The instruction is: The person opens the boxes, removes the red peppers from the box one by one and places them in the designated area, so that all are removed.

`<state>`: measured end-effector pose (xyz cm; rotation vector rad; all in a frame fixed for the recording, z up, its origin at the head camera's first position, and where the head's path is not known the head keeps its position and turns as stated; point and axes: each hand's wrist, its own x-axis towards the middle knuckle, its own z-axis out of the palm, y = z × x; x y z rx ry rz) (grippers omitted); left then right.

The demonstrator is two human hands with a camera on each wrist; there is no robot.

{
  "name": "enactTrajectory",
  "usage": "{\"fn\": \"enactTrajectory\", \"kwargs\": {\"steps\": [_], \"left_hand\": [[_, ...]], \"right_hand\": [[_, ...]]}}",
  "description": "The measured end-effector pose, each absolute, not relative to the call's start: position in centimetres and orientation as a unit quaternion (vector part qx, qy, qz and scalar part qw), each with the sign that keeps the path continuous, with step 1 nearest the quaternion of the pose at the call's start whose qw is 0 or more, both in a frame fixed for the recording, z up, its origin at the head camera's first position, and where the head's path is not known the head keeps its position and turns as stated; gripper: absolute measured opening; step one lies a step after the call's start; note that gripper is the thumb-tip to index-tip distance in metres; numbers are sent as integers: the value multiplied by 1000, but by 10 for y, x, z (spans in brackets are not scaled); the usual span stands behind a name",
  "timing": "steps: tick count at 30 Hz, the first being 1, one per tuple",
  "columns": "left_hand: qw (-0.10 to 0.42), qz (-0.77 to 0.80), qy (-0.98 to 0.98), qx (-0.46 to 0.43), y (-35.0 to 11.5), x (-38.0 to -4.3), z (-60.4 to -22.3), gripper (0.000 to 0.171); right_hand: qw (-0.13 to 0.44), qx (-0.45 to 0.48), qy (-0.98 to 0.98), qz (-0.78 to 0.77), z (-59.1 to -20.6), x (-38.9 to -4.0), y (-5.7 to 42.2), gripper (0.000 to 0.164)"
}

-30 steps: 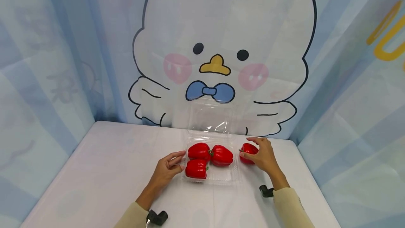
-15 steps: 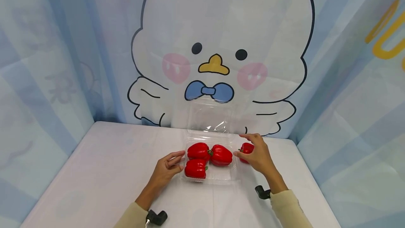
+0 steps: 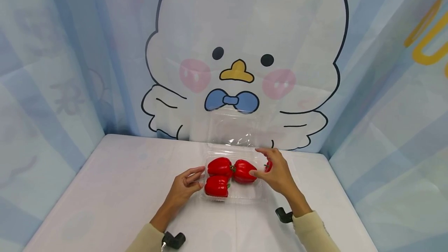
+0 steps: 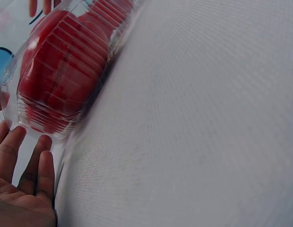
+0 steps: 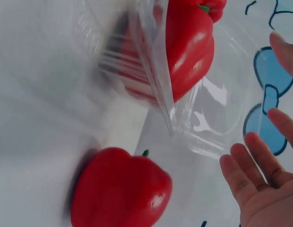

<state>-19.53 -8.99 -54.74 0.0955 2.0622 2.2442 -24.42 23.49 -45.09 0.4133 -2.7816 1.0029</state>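
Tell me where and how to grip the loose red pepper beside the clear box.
Probably around the wide middle of the loose red pepper, coming from above with the right hand and spanning opposite sides. It lies on its side, stem facing the clear box, so the rounded body looks the firmer hold.

On the right-hand curtain [image 3: 395,127], large yellow lettering [image 3: 425,60] is running off the right edge of the head view. One letter is reading most like a U, tilting, with its right side being cut off. Just to its upper left, a narrow slanting yellow stroke [image 3: 432,10] is standing, its letter staying uncertain. A yellow fragment [image 3: 446,72] is peeking in lower down at the edge. On the left-hand curtain [image 3: 52,147], faint character-like marks [image 3: 66,98] are showing too palely for reading. No whole word is emerging.
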Motion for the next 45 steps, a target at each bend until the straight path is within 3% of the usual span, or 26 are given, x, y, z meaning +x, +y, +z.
{"fn": "enactTrajectory", "kwargs": {"steps": [45], "left_hand": [[42,730,681,36,-90,-194,-547,55]], "right_hand": [[45,118,-944,305,-496,-250,196,77]]}}
